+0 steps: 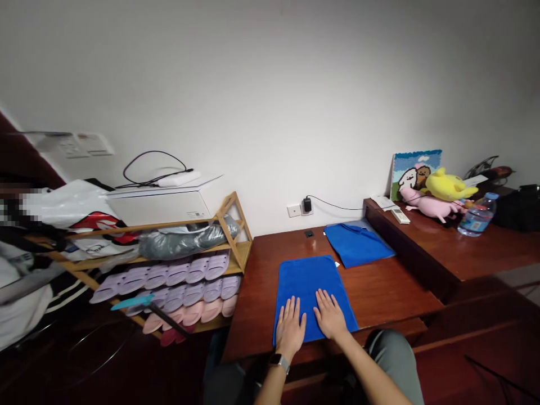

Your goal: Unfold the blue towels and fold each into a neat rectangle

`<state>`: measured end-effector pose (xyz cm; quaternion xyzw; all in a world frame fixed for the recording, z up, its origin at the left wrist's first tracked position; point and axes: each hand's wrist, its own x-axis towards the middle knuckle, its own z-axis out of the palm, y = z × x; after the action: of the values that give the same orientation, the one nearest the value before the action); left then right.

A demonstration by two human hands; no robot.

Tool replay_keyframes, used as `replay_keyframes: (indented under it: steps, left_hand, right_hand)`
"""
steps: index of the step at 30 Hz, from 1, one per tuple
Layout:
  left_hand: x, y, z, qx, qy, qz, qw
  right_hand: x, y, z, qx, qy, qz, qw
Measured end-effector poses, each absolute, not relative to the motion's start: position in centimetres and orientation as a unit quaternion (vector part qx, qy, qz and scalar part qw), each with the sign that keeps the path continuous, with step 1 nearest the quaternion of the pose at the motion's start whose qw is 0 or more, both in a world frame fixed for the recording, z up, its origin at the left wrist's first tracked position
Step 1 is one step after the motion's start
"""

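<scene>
Both hands, left hand [291,332] and right hand [329,316], lay flat, fingers slightly spread, on the near end of the blue towel [310,287], its long axis running near to far.

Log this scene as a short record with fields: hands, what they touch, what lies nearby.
left hand: left hand flat, palm down, on the blue towel
right hand: right hand flat on the same towel, beside the left
wrist: watch on the left wrist
surface: wooden table
nearby: second blue cloth behind, apart from the towel
left side: rack of slippers
right side: water bottle, plush toys
</scene>
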<state>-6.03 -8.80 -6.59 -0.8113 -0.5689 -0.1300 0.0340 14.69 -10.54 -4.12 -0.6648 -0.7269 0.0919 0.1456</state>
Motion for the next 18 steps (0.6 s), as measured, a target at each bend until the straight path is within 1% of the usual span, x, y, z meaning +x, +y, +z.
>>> replay_keyframes:
  steps: [5,8,10,13,15,18]
  left_hand:
    - [-11.5,-9.1,-7.8,-0.777,-0.607,-0.151,0.064]
    - [-11.7,-8.8,-7.6,-0.772,-0.609,-0.162,0.080]
    - [-9.6,-8.2,-6.4,-0.774,-0.601,-0.180,0.085]
    - [-4.6,-7.1,-4.3,-0.815,-0.543,-0.190,0.073]
    - [-1.8,-6.1,-3.6,-0.845,-0.508,-0.159,0.047]
    - [-0.1,-5.0,-4.2,-0.854,-0.510,-0.104,0.010]
  right_hand:
    - [22.7,-11.1,-5.6,-0.726,-0.672,0.071,0.126]
    - [24.6,-11.0,-5.4,-0.730,-0.669,0.060,0.129]
    - [23.2,-10.4,-4.6,-0.725,-0.671,0.051,0.149]
    - [18.8,-9.0,-3.0,-0.708,-0.680,0.043,0.186]
    - [15.9,-8.1,-2.4,-0.688,-0.701,0.059,0.181]
    - [13.8,-7.3,-2.6,-0.678,-0.715,0.095,0.140]
